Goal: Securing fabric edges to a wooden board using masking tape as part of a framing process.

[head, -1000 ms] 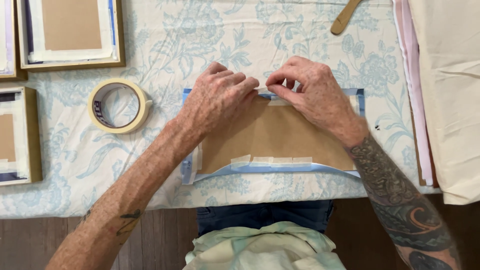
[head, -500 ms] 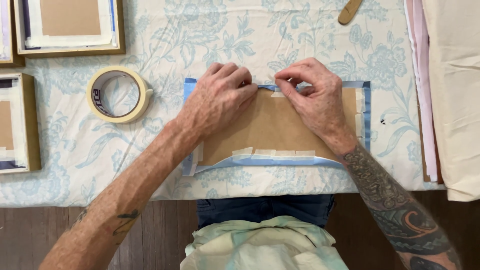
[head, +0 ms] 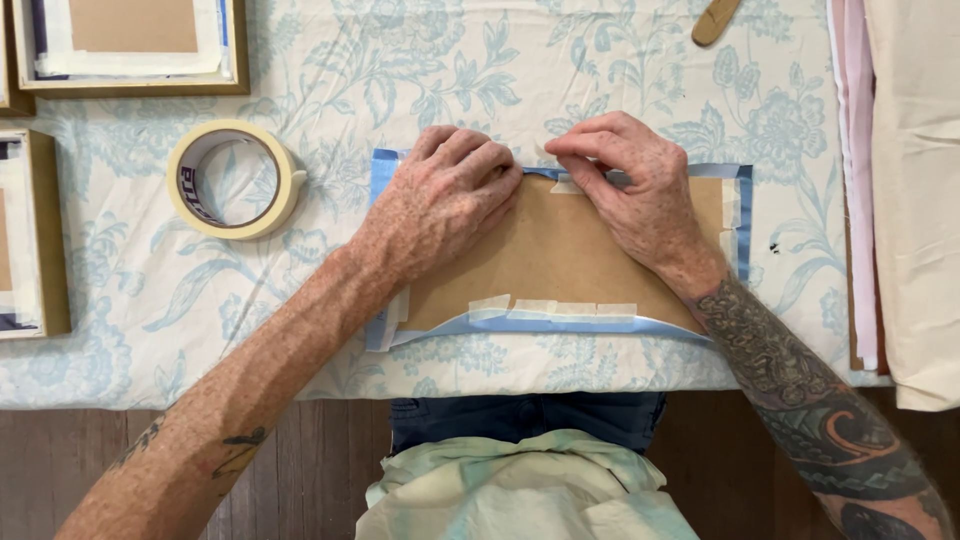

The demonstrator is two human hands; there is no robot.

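Observation:
A brown backing board point(head: 560, 265) with a blue paper border lies face down on the flowered tablecloth point(head: 420, 60), near the front edge. Cream masking tape strips run along its near edge point(head: 555, 308) and right edge. My left hand point(head: 445, 200) rests flat on the board's upper left, fingers curled at the far edge. My right hand point(head: 625, 185) presses a short piece of tape point(head: 565, 186) onto the far edge with its fingertips. A roll of masking tape point(head: 232, 180) lies on the cloth to the left of my left hand.
Wooden frames lie face down at the far left point(head: 135, 45) and at the left edge point(head: 35, 235). Folded cream and pink fabric point(head: 900, 200) covers the right side. A wooden tool handle point(head: 715, 20) sits at the top. The table's front edge runs below the board.
Both hands stay on the board's far edge. The right fingers have shifted a little along the tape piece; the view has moved slightly.

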